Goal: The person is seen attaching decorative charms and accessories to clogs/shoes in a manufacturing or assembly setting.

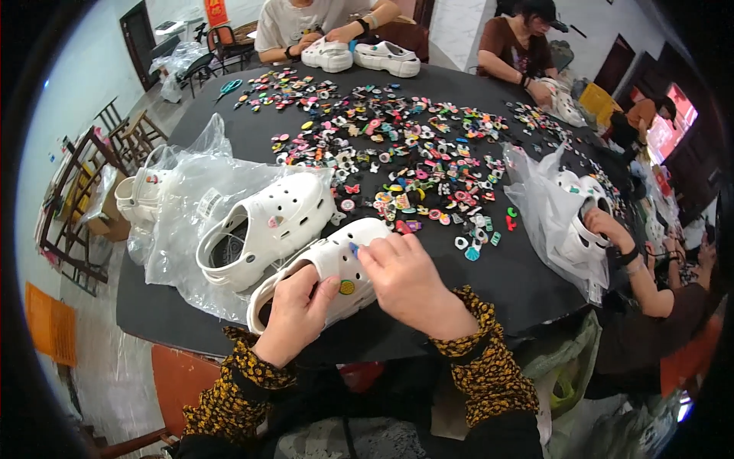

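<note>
A white clog (357,234) with holes lies tilted in front of me, its heel toward me on the left. My left hand (294,312) grips its opening, fingers inside and thumb outside. My right hand (409,284) is closed at the clog's upper, thumb and finger pinching a small blue piece (354,249) at the holes; most of it is hidden. A yellow charm (346,288) sits on the clog's side. Just beyond, a second white clog (294,205) with a small pinkish charm rests on a clear plastic bag (200,170).
Loose colourful shoe charms (413,138) spread over the black table (191,325). Teal scissors (228,89) lie far left; another bagged white pair (147,191) is at the left edge. Across and to the right, other people handle white clogs (386,60), one beside a plastic bag (539,195).
</note>
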### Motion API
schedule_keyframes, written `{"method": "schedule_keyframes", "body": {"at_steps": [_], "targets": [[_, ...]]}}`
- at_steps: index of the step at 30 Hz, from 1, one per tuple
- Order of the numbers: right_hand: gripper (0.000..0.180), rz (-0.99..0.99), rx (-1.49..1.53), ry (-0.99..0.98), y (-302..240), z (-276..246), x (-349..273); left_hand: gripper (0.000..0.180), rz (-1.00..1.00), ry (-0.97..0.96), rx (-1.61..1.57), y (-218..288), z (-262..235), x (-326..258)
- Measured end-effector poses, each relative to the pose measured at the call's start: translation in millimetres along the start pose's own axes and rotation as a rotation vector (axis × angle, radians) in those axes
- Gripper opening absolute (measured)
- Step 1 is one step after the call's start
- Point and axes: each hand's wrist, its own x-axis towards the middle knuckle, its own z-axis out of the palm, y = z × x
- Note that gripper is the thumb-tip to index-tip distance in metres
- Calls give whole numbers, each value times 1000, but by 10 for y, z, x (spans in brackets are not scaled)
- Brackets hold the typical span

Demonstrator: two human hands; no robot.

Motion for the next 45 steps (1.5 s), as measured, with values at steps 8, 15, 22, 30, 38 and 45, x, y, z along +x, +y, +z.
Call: {"method": "schedule_keyframes", "body": {"at_steps": [8, 15, 22, 30, 38, 45], "targets": [[31, 15, 19, -67, -66, -10, -29, 29, 75, -72, 117, 9, -10, -39], [28, 47, 100, -5, -27, 51, -68, 28, 52, -48, 124, 22, -17, -28], [29, 89, 55, -18, -35, 90, -29, 26, -38, -43, 154, -10, -44, 24], [19, 378, 350, 191, 668, -123, 40, 25, -33, -28, 189, 70, -56, -94], [17, 491, -57, -92, 1207, 334, -243, 28, -78, -118, 205, 85, -203, 27], [11, 533, -197, -229, 1323, 491, -335, 27, -95, -236, 212, 132, -417, -34]]}}
